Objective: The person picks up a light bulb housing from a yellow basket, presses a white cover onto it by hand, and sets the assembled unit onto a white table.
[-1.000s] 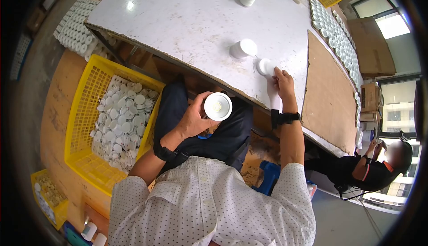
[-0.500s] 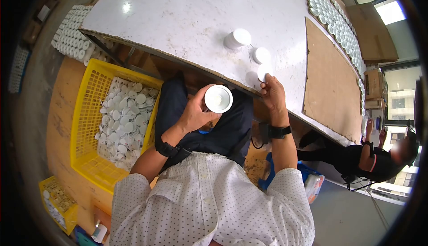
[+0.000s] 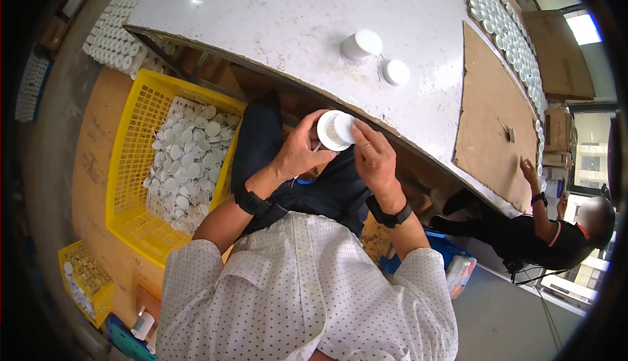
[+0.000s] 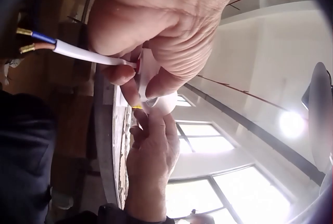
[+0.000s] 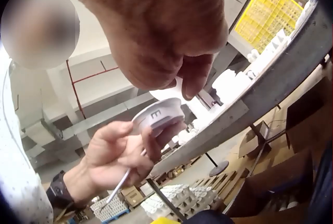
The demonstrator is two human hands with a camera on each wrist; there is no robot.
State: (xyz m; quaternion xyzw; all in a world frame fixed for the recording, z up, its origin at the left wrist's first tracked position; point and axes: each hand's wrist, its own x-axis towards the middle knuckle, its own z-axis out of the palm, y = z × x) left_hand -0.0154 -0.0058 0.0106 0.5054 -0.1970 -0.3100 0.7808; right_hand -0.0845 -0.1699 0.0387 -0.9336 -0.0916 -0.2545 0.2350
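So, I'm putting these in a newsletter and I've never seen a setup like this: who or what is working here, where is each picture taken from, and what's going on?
There is no machine here, just a person with bare hands and three cameras. The head camera looks down at the lap and the white table. The other two sit on the wrists, each looking along its own hand.

The left hand holds a white round cup; the left wrist picture shows a white cable ending in blue and brown wires. The fingers of the right hand hold a thin white disc partly over the cup's opening.

On the table are a white cylinder and a small round white piece, among others. A yellow basket beside the legs holds many white discs.
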